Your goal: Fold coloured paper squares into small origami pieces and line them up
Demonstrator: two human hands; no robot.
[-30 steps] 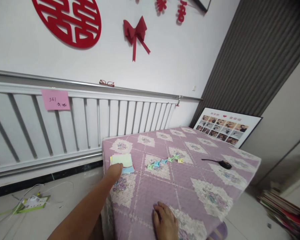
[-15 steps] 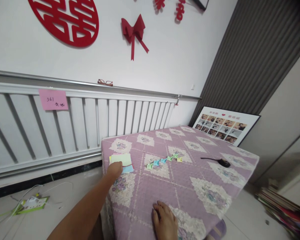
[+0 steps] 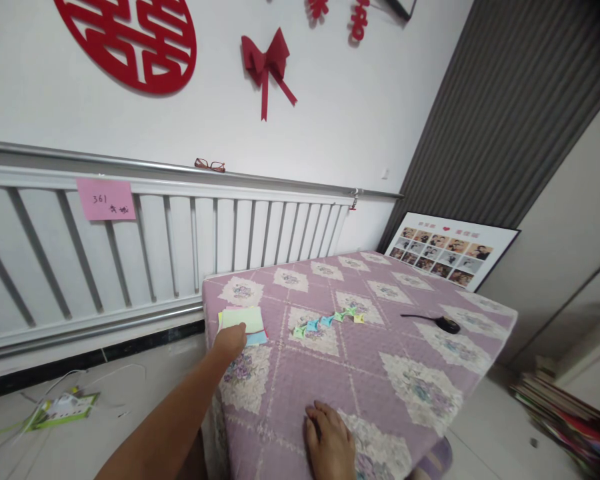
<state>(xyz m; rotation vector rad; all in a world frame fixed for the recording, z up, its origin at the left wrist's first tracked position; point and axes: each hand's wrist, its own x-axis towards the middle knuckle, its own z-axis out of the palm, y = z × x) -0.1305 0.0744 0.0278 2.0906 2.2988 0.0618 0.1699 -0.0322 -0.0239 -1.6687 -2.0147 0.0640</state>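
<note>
My left hand (image 3: 231,343) is at a small stack of coloured paper sheets near the table's left edge. Its fingers are closed at the near edge of the light green top sheet (image 3: 243,319); the thumb side is partly hidden. A blue sheet (image 3: 257,339) and slivers of pink, yellow and red show from under it. My right hand (image 3: 331,440) rests on the tablecloth at the near edge, fingers stretched loosely forward, holding nothing. Between and beyond my hands lies a zigzag row of small folded paper pieces (image 3: 326,322) in green, blue and yellow.
A purple flowered cloth (image 3: 320,380) covers the table. At its right lies a black ladle-like spoon (image 3: 447,325). Behind stands a white radiator (image 3: 260,230) with glasses (image 3: 210,165) on its pipe. A photo board (image 3: 450,250) leans at the back right. A power strip (image 3: 65,410) lies on the floor.
My left hand has shifted very slightly to the right at the paper stack. My right hand and the folded pieces stay where they were.
</note>
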